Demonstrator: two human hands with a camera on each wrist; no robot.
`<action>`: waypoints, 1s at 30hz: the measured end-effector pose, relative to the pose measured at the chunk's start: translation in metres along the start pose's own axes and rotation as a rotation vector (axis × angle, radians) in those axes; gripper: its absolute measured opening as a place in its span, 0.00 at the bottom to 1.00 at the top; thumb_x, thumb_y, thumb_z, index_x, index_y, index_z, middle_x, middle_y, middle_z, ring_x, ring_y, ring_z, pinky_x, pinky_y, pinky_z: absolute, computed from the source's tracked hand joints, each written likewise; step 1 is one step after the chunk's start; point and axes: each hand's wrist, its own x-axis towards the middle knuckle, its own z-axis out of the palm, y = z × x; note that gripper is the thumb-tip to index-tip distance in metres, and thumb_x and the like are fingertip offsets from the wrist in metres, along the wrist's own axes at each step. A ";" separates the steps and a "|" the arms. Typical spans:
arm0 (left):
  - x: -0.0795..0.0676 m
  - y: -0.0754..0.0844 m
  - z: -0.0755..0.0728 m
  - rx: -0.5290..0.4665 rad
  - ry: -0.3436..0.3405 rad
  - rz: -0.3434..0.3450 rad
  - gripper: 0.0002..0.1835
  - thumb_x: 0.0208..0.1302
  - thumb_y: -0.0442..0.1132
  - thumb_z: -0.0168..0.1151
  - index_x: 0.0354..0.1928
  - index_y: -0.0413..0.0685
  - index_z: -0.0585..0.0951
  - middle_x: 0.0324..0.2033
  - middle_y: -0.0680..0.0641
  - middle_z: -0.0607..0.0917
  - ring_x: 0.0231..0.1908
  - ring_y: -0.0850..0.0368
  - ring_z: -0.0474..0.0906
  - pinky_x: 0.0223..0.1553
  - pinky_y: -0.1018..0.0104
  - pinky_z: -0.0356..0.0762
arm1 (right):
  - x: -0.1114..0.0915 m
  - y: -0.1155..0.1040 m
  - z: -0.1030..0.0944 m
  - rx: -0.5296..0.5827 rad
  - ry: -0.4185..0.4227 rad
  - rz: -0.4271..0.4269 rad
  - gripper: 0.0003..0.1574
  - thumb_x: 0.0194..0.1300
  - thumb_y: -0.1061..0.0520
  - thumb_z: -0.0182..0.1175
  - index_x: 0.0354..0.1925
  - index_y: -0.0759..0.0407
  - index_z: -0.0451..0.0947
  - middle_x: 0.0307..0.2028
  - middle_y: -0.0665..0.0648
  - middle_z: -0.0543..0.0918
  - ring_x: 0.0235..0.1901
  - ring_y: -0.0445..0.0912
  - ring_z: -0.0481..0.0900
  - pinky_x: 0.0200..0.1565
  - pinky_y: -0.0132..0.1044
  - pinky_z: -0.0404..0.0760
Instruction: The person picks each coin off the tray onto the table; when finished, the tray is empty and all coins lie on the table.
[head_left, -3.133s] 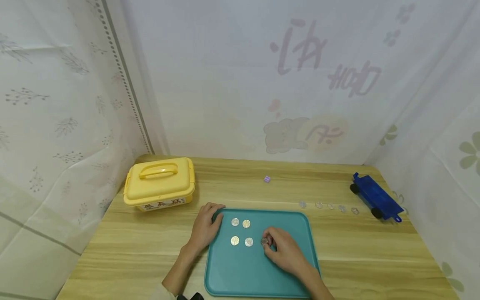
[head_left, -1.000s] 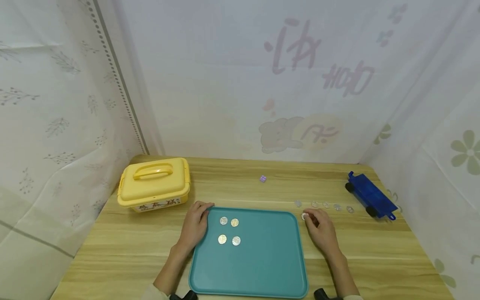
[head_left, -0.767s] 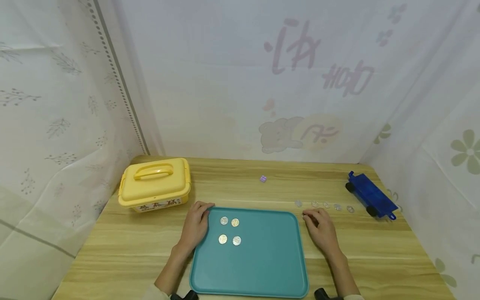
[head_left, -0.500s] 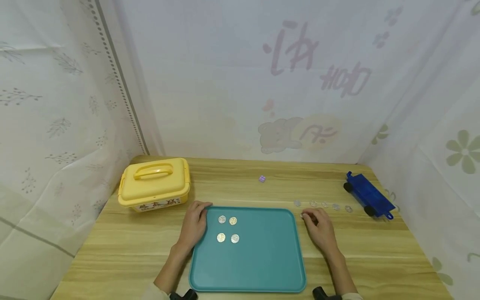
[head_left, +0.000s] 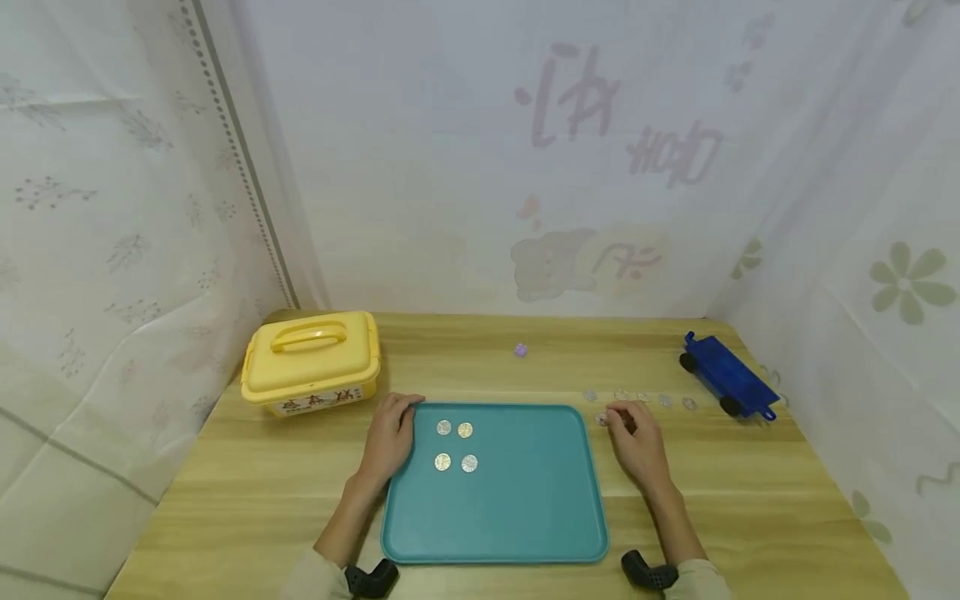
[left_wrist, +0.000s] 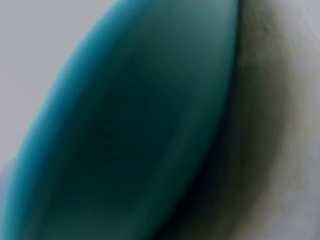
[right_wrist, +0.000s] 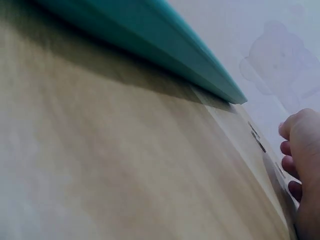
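My left hand (head_left: 388,437) holds the upper left corner of a teal tray (head_left: 525,508), fingers along the outer edge and thumb at the rim. In the left wrist view the tray's side (left_wrist: 135,125) fills much of the frame; that hand does not show. On the tray lie two silvery coins and two golden coins (head_left: 466,430) in a square. Right of the tray, my right hand (head_left: 639,437) hovers with loosely curled fingers beside a coin (head_left: 602,419) on the table. The right wrist view shows a small gap between these fingers (right_wrist: 291,165) and the coin (right_wrist: 259,142).
Several coins (head_left: 665,401) form a row behind my right hand. A blue toy trailer (head_left: 727,375) with black wheels stands at the right edge of the wooden table (head_left: 480,371). At the back left is a yellow lidded box (head_left: 311,367); a small purple block (head_left: 521,350) lies at the back.
My right hand has carried a coin from the tray to the table on the right and has let go of it. My left hand stays at the tray's corner. The view has shifted slightly.
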 end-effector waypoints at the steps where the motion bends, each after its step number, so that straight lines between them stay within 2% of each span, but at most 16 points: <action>1: 0.002 0.000 0.001 0.003 0.005 0.008 0.13 0.72 0.28 0.53 0.50 0.42 0.85 0.41 0.43 0.82 0.45 0.49 0.76 0.45 0.54 0.74 | 0.001 -0.002 0.001 0.011 0.011 -0.003 0.08 0.71 0.59 0.60 0.44 0.62 0.83 0.36 0.53 0.79 0.31 0.38 0.72 0.33 0.26 0.71; 4: 0.007 0.002 0.002 -0.001 -0.001 0.018 0.13 0.72 0.28 0.53 0.50 0.41 0.85 0.42 0.42 0.82 0.45 0.48 0.76 0.46 0.53 0.75 | 0.001 -0.021 0.005 0.061 0.021 -0.013 0.08 0.71 0.60 0.60 0.44 0.63 0.83 0.37 0.54 0.79 0.32 0.37 0.72 0.34 0.26 0.72; 6: 0.009 0.003 0.003 0.000 -0.009 0.017 0.13 0.72 0.29 0.53 0.50 0.41 0.85 0.42 0.42 0.82 0.46 0.48 0.76 0.46 0.53 0.75 | -0.002 -0.043 0.013 0.093 -0.024 -0.040 0.08 0.70 0.60 0.61 0.44 0.63 0.83 0.36 0.54 0.80 0.33 0.38 0.73 0.35 0.27 0.73; 11: 0.007 0.002 0.003 0.009 0.007 0.010 0.13 0.72 0.28 0.53 0.51 0.41 0.85 0.42 0.42 0.82 0.46 0.47 0.76 0.47 0.52 0.75 | -0.018 -0.101 0.055 0.076 -0.291 -0.195 0.05 0.69 0.57 0.63 0.41 0.54 0.84 0.36 0.47 0.81 0.37 0.40 0.75 0.39 0.35 0.75; 15: -0.002 0.001 0.001 0.027 0.014 0.025 0.13 0.71 0.27 0.53 0.50 0.40 0.85 0.42 0.41 0.82 0.46 0.47 0.76 0.48 0.52 0.75 | -0.038 -0.132 0.089 -0.031 -0.467 -0.332 0.05 0.67 0.51 0.65 0.41 0.49 0.84 0.36 0.42 0.81 0.37 0.39 0.76 0.41 0.36 0.78; 18: -0.007 0.003 0.001 0.041 0.008 0.031 0.13 0.71 0.26 0.52 0.49 0.40 0.85 0.41 0.41 0.83 0.45 0.47 0.77 0.47 0.52 0.75 | -0.050 -0.143 0.101 -0.154 -0.546 -0.427 0.11 0.64 0.46 0.68 0.42 0.47 0.83 0.35 0.42 0.80 0.36 0.37 0.75 0.42 0.33 0.76; 22: -0.006 0.007 -0.002 0.043 0.006 0.052 0.14 0.71 0.26 0.51 0.50 0.40 0.84 0.41 0.41 0.82 0.44 0.46 0.76 0.45 0.52 0.73 | -0.059 -0.150 0.110 -0.279 -0.577 -0.527 0.16 0.61 0.42 0.69 0.45 0.46 0.83 0.38 0.43 0.80 0.39 0.36 0.75 0.45 0.33 0.76; 26: -0.001 0.006 -0.003 0.025 -0.016 0.049 0.15 0.72 0.27 0.50 0.52 0.39 0.83 0.42 0.40 0.81 0.44 0.46 0.74 0.46 0.53 0.71 | -0.059 -0.147 0.117 -0.304 -0.563 -0.591 0.12 0.63 0.47 0.68 0.44 0.47 0.83 0.40 0.44 0.80 0.42 0.38 0.76 0.47 0.32 0.76; 30: 0.000 -0.002 0.001 0.026 -0.022 0.022 0.14 0.72 0.27 0.51 0.52 0.39 0.84 0.42 0.40 0.81 0.45 0.45 0.74 0.46 0.54 0.71 | -0.059 -0.139 0.123 -0.312 -0.544 -0.643 0.10 0.64 0.49 0.67 0.43 0.47 0.84 0.38 0.43 0.79 0.39 0.38 0.76 0.44 0.29 0.75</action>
